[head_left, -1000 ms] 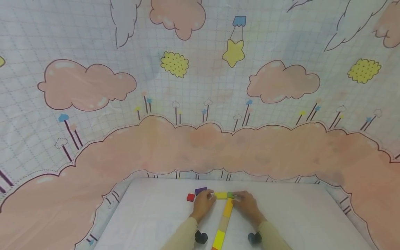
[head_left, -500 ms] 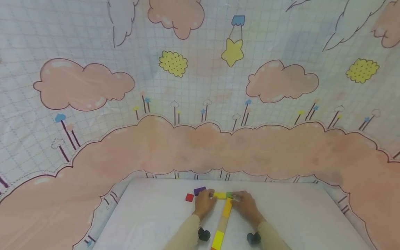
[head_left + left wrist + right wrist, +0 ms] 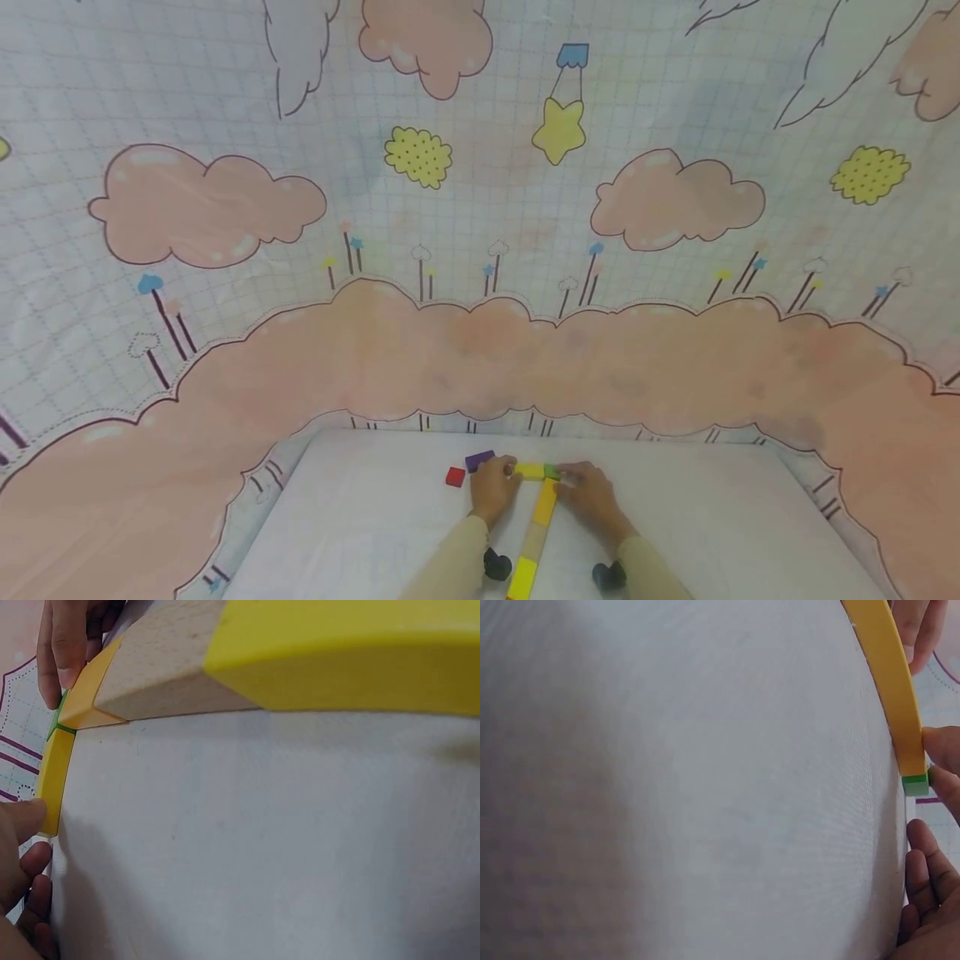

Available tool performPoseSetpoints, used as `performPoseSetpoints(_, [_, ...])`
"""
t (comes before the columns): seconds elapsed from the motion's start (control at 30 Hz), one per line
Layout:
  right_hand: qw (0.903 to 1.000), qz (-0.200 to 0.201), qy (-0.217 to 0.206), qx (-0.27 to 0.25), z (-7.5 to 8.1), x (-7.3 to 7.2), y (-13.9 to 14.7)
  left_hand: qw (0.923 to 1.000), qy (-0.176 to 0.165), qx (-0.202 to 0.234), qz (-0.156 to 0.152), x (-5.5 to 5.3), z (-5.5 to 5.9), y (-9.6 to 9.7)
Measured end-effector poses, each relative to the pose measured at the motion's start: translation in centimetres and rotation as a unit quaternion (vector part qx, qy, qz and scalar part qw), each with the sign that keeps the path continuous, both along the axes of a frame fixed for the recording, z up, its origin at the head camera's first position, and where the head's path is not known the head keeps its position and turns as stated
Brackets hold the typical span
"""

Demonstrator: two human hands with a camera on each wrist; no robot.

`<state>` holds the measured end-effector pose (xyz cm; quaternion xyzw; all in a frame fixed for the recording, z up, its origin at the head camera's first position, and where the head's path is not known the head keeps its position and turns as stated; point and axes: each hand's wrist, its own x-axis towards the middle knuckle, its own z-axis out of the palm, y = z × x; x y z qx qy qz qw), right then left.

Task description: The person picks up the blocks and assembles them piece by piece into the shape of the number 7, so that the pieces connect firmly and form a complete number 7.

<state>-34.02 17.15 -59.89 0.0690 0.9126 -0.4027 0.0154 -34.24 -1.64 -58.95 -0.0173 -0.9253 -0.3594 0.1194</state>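
The far side is filled by a patterned backdrop [image 3: 480, 358], in front of which a pale surface [image 3: 712, 517] is laid. It is reached over by two pale sleeves [image 3: 448, 565], and the right hand [image 3: 596, 496] and left hand [image 3: 492, 487] are held near its far edge. Between them a slanting row is formed by a near yellow block [image 3: 522, 575], a bare-wood block [image 3: 534, 542] and an orange block [image 3: 547, 502], set end to end. A purple block [image 3: 480, 460] is partly covered by the left hand and crowded close to it. A far yellow block [image 3: 529, 472] is clamped at its left end by that hand's grip, thumb and fingers curled in. A red block [image 3: 455, 477] is left lying just beyond the purple one. The green block [image 3: 551, 472] is lodged at the corner of row and crossbar; it and the orange end are touched by the right fingertips, but whether that grip is clamped cannot be told.
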Motion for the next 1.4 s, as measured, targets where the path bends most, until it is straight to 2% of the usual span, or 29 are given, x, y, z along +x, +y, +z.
performPoseSetpoints(0.37, [0.9998, 0.018, 0.003, -0.004, -0.02, -0.02, 0.36, 0.9999, 0.003, 0.003, 0.015, 0.24, 0.15, 0.39])
performPoseSetpoints(0.67, [0.9998, 0.016, 0.004, -0.008, -0.1, 0.0, 0.33, 0.9996, 0.021, 0.0, 0.018, -0.08, -0.32, 0.38])
performPoseSetpoints(1.07, [0.9995, 0.029, -0.002, -0.011, -0.35, -0.05, 0.4, 0.9998, 0.011, 0.009, 0.011, 0.27, -0.11, 0.24])
performPoseSetpoints(1.4, [0.9995, 0.023, -0.006, -0.023, -0.4, -0.2, 0.44, 0.9998, 0.0, 0.016, 0.015, 0.24, -0.28, 0.37])
